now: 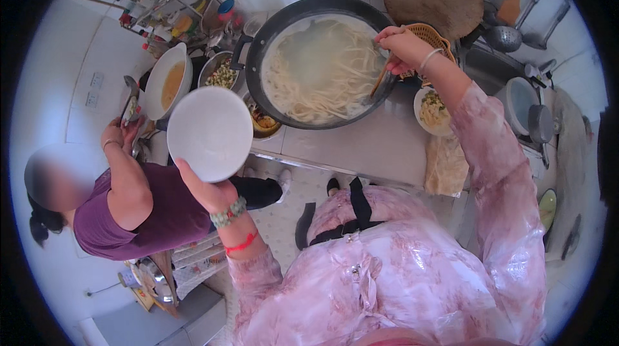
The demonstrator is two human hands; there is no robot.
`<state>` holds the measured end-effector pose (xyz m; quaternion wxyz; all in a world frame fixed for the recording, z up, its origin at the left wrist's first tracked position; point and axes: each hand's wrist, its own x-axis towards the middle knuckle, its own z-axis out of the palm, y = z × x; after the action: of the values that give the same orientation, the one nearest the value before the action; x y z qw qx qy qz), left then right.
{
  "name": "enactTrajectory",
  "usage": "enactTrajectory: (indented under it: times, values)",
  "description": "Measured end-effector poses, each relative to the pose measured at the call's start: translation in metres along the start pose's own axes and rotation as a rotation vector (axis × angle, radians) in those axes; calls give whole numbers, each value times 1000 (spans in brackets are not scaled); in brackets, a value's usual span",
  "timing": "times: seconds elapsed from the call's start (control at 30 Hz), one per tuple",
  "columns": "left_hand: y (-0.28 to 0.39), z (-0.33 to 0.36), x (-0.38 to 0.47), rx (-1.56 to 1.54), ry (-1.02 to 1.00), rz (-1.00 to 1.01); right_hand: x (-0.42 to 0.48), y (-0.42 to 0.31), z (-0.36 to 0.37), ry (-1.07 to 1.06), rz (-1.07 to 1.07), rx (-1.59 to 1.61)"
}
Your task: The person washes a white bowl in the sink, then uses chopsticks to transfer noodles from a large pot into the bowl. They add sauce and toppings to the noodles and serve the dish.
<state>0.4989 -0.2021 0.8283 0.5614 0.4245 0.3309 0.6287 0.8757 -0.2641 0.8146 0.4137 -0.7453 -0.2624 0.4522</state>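
In my left hand (pixel 205 189) is an empty-looking white bowl (pixel 210 128), held up in front of the counter's edge. My right hand (pixel 404 48) grips wooden chopsticks (pixel 381 77) at the right rim of a large black wok (pixel 316 123). Their lower ends reach down to the noodles (pixel 314 104), which lie in cloudy, pale liquid. Just right of the wok, a white bowl of noodles with green bits (pixel 434 111) stands below my right forearm. Behind my right hand is a woven basket (pixel 430 36), partly hidden.
A co-worker (pixel 145 210) at the left holds a ladle (pixel 129 97) beside a white basin of brownish liquid (pixel 169 85). A metal bowl of chopped food (pixel 222 70) sits by the wok's handle. The sink (pixel 488 68) and hanging utensils (pixel 505 36) are at the right.
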Motion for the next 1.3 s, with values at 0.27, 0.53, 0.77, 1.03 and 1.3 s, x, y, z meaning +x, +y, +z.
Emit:
enactTrajectory:
  times: [0.27, 0.53, 0.77, 1.03, 1.3]
  values:
    - [-34, -68, -9, -76, 100, -192, 70, 6, 86, -212, -102, 203]
    - [-42, -66, 8, -95, 90, -283, 87, -2, 132, -70, -397, 180]
    - [-45, -65, 22, -94, 44, -302, 59, -12, 68, -79, -506, -214]
    - [-52, -60, 30, -119, -2, -317, 19, -19, -6, -54, -149, -193]
    - [-48, -63, 29, -132, -2, -330, 90, 8, 85, -226, -88, 279]
